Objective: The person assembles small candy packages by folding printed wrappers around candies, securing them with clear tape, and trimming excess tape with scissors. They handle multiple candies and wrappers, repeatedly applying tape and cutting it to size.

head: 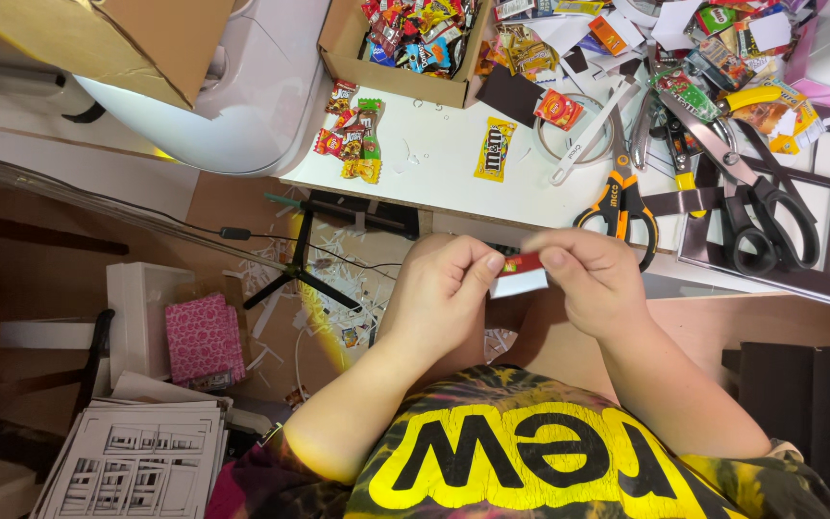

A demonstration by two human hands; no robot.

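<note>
My left hand (439, 288) and my right hand (593, 274) are held together just below the table's front edge, in front of my chest. Between their fingertips they pinch a small red packet with a white strip of paper (521, 274). Both hands grip it, thumbs on top. Orange-handled scissors (622, 197) lie on the white table (444, 159) just beyond my right hand. A yellow candy packet (495, 149) lies farther back on the table.
A cardboard box (401, 77) full of candy packets stands at the back. Several scissors, one of them black-handled (766, 207), and loose wrappers clutter the right side. A tripod (305, 259), paper scraps, a pink patterned box (204, 336) and cut white sheets (136, 457) lie on the floor at left.
</note>
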